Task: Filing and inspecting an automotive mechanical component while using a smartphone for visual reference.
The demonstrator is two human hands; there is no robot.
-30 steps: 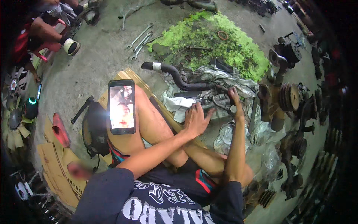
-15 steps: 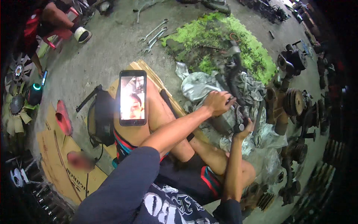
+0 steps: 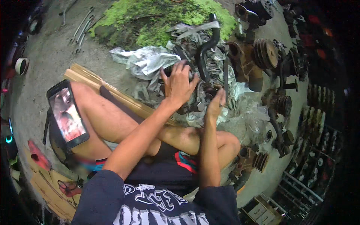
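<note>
My left hand (image 3: 179, 85) is open, its fingers spread over a dark, greasy part that it mostly covers. Close by, my right hand (image 3: 214, 107) has its fingers stretched upward beside a dark metal part with a round, pale end (image 3: 200, 107); the fingers are partly hidden. Between and beyond the hands, a black bent hose (image 3: 201, 62) rises from the pile. Crumpled grey-white plastic sheeting (image 3: 150, 62) lies under these parts. A narrow dark bar (image 3: 226, 73) stands to the right of the hose.
A phone with a lit screen (image 3: 68, 114) rests over my left thigh. Folded cardboard (image 3: 112, 95) lies beyond my legs. Several wrenches (image 3: 83, 30) are at the far left, near a dirty green mat (image 3: 123, 18). Rusty pulley parts (image 3: 265, 54) line the right side.
The view has swung right, so the scene sits further left. My left hand has gone from curled fingers to spread ones, and my right hand's fingers now point up beside the part.
</note>
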